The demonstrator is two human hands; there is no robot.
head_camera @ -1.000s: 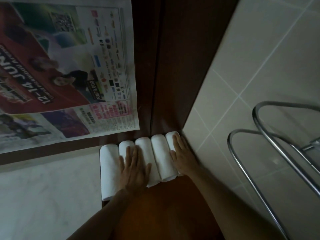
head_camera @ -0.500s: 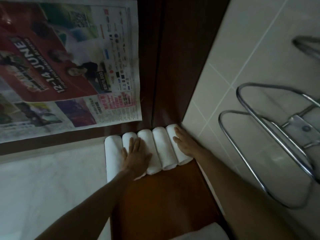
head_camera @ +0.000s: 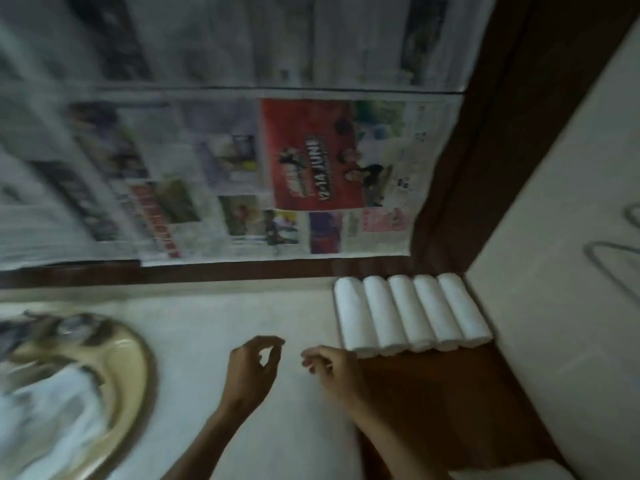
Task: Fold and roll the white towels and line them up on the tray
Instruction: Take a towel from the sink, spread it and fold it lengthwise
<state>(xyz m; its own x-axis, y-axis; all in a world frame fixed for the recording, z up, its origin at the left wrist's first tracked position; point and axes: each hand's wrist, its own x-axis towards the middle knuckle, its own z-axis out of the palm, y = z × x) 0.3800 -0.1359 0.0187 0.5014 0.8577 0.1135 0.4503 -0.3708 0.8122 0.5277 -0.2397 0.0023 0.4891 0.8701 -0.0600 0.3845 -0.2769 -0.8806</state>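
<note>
White cloth, perhaps unrolled towels, is seen blurred in a brass bowl (head_camera: 138,375) far left of the tray (head_camera: 433,393). The left hand (head_camera: 254,370) and right hand (head_camera: 334,370), loosely curled, hold nothing. Five rolled towels (head_camera: 412,311) lie lined up at the tray's far end; more rolling is judged left

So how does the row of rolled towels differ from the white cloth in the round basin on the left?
The rolled towels are five tight cylinders, side by side and touching; the white cloth is a loose, unrolled heap. The rolled towels lie on the wooden tray at the right by the wall; the cloth sits inside the gold-rimmed basin at the left. The towels show fairly sharp, the cloth is blurred. Both are white, and neither hand touches them.
</note>
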